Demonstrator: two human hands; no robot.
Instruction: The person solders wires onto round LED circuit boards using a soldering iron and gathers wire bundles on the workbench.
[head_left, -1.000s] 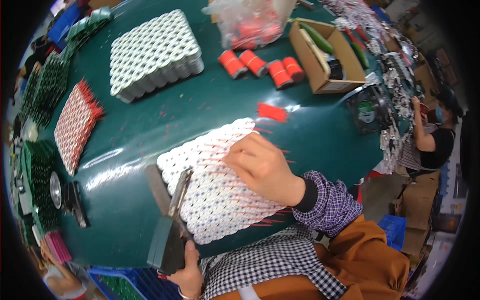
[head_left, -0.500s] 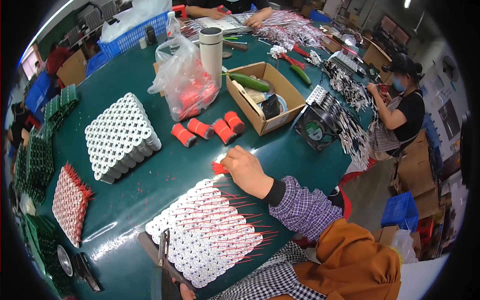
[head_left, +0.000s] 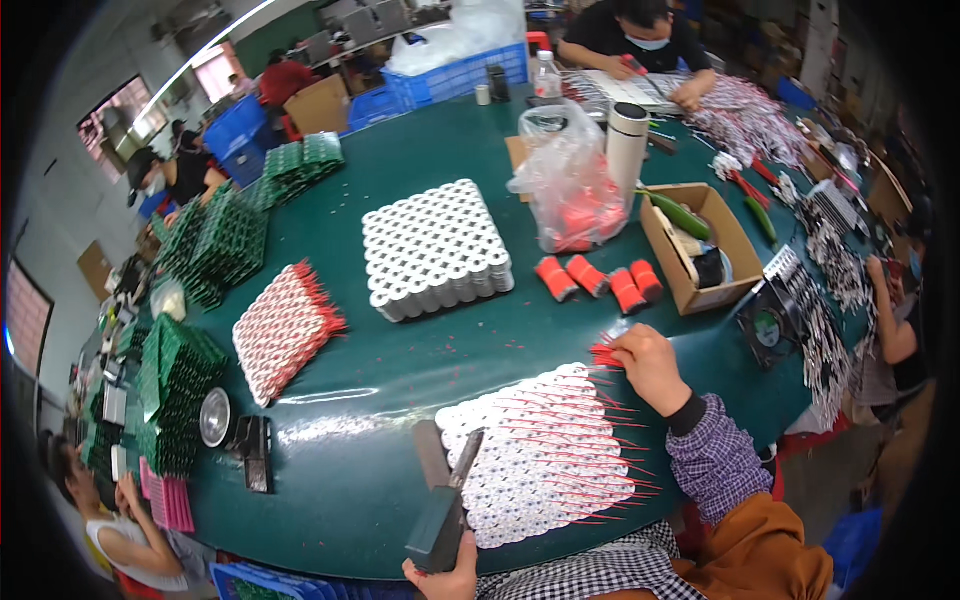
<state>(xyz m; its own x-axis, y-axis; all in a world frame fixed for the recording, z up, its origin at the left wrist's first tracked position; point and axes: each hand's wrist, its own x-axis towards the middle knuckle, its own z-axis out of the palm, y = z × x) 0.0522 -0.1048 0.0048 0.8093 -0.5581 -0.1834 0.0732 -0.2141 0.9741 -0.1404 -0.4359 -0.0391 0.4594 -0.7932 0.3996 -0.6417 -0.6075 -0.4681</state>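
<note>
In front of me lies a white panel of joined round discs (head_left: 500, 470), with several thin red wires (head_left: 570, 430) sticking out over its right half. At its far right corner my right hand (head_left: 650, 365) is closed, fingertips pinched on a small bunch of short red wires (head_left: 605, 355). My left hand (head_left: 450, 578), at the near edge, is closed round the lower end of a dark, boxy hand tool with a metal arm (head_left: 437, 530). The tool leans over the panel's left edge, beside a flat dark bar (head_left: 431, 452); whether they are joined I cannot tell.
A stack of white disc panels (head_left: 435, 245), a stack with red wire ends (head_left: 285, 335) and green panels (head_left: 180, 370) stand leftward. Beyond my right hand are red-wrapped bundles (head_left: 625, 290), a cardboard box (head_left: 700, 295), a flask (head_left: 625, 150) and a fan (head_left: 770, 330). Co-workers sit around the table.
The view has swung left, so things appear further right. My left hand and the dark tool now show more fully. My right hand stays by the panel's far corner with the red wires.
</note>
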